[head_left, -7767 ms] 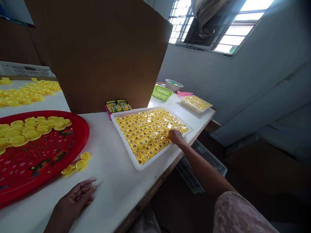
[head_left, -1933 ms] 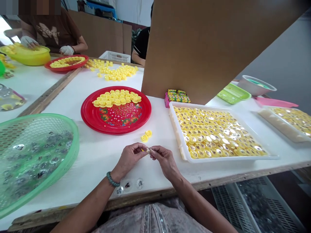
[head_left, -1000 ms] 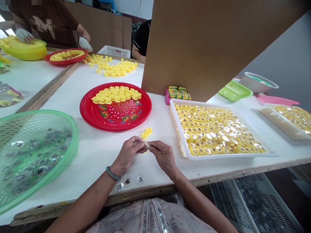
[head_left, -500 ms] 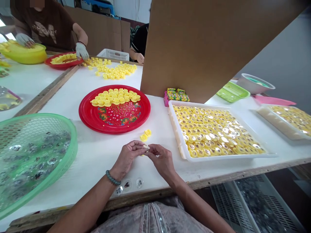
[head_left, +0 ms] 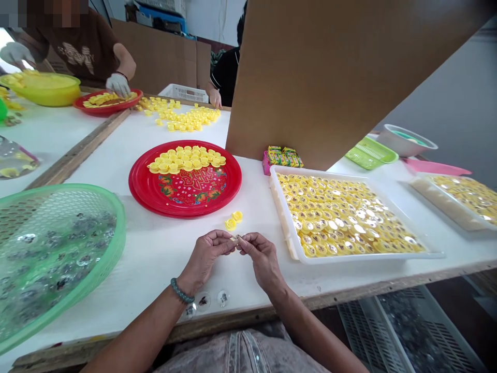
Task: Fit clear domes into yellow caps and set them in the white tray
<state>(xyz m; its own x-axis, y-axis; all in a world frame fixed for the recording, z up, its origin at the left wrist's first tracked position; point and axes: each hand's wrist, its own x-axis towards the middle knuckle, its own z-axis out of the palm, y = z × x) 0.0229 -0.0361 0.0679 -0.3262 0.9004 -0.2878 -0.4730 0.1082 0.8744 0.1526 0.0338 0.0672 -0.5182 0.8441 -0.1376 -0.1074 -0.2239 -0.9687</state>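
My left hand [head_left: 207, 254] and my right hand [head_left: 264, 259] meet over the white table, fingertips pinched together. Between them is a small round piece [head_left: 235, 238], pale with a dark mark; fingers cover most of it. Just beyond lie two small yellow plastic caps [head_left: 230, 224]. Near the table's front edge rest several clear discs with dark prints [head_left: 203, 301], close to my left forearm. Further off, a red plate [head_left: 194, 199] bears rows of yellow caps [head_left: 188, 159]. On the right stands a white tray [head_left: 289, 241] full of yellow caps topped with shiny printed discs [head_left: 341, 215].
A green basket [head_left: 118, 228] of clear printed discs stands at left. Behind the plate are loose yellow caps [head_left: 190, 120] and a cardboard panel [head_left: 295, 77]. Small packets [head_left: 285, 157] sit by the panel. A gloved co-worker's hand [head_left: 118, 84] reaches over another red plate [head_left: 108, 109].
My hands stay together on the small piece, with a slight shift of the fingers. The co-worker's gloved hand has moved left over the far red plate. The view has tilted slightly.
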